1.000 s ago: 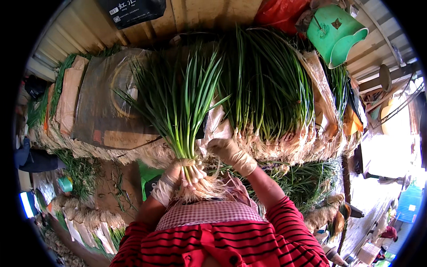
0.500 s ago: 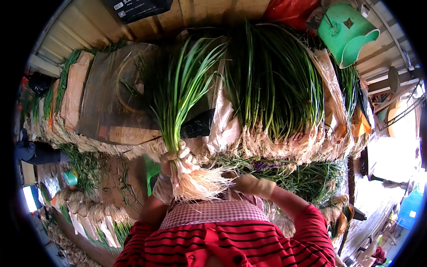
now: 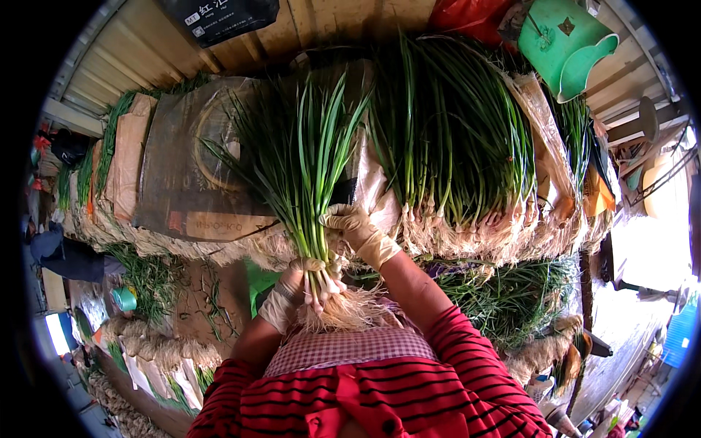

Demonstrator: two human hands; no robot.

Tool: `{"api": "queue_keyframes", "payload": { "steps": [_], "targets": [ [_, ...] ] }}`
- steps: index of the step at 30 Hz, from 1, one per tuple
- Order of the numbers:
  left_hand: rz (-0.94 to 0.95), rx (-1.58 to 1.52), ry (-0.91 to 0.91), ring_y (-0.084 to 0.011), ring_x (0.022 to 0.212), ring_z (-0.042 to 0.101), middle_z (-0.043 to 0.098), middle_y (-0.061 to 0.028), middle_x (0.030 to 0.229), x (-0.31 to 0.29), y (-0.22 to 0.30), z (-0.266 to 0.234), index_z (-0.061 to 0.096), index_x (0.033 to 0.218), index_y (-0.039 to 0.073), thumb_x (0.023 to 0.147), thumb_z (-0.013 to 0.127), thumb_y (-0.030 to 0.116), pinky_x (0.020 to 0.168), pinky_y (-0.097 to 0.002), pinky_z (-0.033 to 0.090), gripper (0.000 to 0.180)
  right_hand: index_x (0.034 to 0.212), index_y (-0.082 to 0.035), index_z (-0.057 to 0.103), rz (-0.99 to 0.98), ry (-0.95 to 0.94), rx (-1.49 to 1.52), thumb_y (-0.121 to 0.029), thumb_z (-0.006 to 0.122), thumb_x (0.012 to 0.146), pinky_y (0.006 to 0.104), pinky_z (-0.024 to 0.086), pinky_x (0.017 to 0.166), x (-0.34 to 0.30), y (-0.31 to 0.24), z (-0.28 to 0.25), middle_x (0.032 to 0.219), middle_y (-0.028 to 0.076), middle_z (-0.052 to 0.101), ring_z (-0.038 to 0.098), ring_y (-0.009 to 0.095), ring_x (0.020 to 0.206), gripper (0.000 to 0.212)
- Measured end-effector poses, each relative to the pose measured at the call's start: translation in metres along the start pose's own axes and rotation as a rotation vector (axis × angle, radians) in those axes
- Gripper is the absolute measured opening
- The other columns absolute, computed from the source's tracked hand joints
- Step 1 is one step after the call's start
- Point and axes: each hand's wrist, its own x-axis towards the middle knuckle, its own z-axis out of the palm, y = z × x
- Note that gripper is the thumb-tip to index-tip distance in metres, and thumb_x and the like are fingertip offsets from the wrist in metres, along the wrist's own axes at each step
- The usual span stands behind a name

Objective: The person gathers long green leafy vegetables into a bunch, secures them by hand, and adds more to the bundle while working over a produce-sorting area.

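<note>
A bunch of green garlic (image 3: 315, 182) stands fanned out in front of me, long green leaves pointing away and white bulbs with pale, stringy roots toward my apron. Low on the stalks, just above the bulbs, my gloved left hand (image 3: 298, 281) is closed around it. My gloved right hand (image 3: 359, 232) is closed on the right edge of the same bunch, higher up, its fingertips pressed to the stalks. Beyond, a long row of green garlic (image 3: 467, 146) lies on the bench, roots facing me. A dark plastic sheet (image 3: 171, 160) covers its left part.
A green plastic scoop-like container (image 3: 558, 47) hangs at the back right. Loose green leaves (image 3: 504, 299) are heaped below the bench on the right. Another person's dark sleeve (image 3: 69, 252) shows at the far left. A small teal container (image 3: 124, 298) stands near more trimmings.
My right hand has moved from beside the roots up to the stalks and now grips their right edge. The bunch's leaves have spread wider, and its roots hang closer to my apron.
</note>
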Motion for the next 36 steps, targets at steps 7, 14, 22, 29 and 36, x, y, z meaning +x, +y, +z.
{"api": "queue_keyframes", "payload": {
  "steps": [7, 14, 22, 29, 36],
  "targets": [
    [-0.023, 0.141, 0.063, -0.0320, 0.066, 0.060, 0.058, -0.0115, 0.076, -0.010, 0.003, 0.010, 0.056, 0.089, 0.003, 0.062, 0.064, 0.020, 0.067, -0.0431, 0.051, 0.033, 0.077, -0.009, 0.057, -0.108, 0.076, 0.217, 0.002, 0.061, 0.076, 0.0244, 0.044, 0.051, 0.002, 0.015, 0.007, 0.072, 0.003, 0.060, 0.055, 0.012, 0.061, 0.012],
    [-0.152, 0.054, 0.036, -0.0263, 0.050, 0.054, 0.057, -0.0145, 0.072, 0.003, -0.010, -0.008, 0.053, 0.090, 0.003, 0.067, 0.063, 0.027, 0.040, -0.0362, 0.046, 0.035, 0.088, -0.005, 0.056, -0.230, 0.107, 0.175, 0.000, 0.057, 0.079, 0.0269, 0.039, 0.046, -0.038, 0.004, 0.012, 0.068, 0.001, 0.054, 0.043, 0.010, 0.049, 0.010],
    [-0.030, 0.014, 0.031, -0.0241, 0.056, 0.056, 0.055, -0.0112, 0.070, 0.019, -0.020, 0.006, 0.052, 0.087, 0.005, 0.074, 0.057, 0.027, 0.039, -0.0359, 0.047, 0.026, 0.092, -0.002, 0.056, -0.274, 0.295, -0.063, -0.002, 0.064, 0.076, 0.0181, 0.043, 0.049, -0.070, 0.014, 0.008, 0.078, 0.004, 0.062, 0.055, 0.008, 0.059, 0.018],
    [0.156, 0.094, 0.201, -0.0195, 0.064, 0.059, 0.060, -0.0076, 0.075, 0.037, -0.039, 0.002, 0.058, 0.080, 0.004, 0.071, 0.065, 0.020, 0.051, -0.0270, 0.049, 0.020, 0.076, -0.009, 0.048, -0.298, 0.198, -0.127, 0.002, 0.064, 0.074, 0.0204, 0.043, 0.049, -0.060, -0.005, 0.020, 0.072, 0.003, 0.058, 0.052, 0.009, 0.058, 0.019],
    [0.239, 0.138, 0.074, -0.0179, 0.068, 0.057, 0.056, -0.0040, 0.075, 0.040, -0.032, 0.018, 0.053, 0.091, 0.007, 0.067, 0.068, 0.016, 0.061, -0.0289, 0.050, 0.030, 0.074, -0.012, 0.054, -0.756, 0.383, -0.025, -0.007, 0.061, 0.077, 0.0220, 0.044, 0.059, -0.098, -0.123, 0.001, 0.070, 0.001, 0.057, 0.054, 0.010, 0.061, 0.008]
  ]
}}
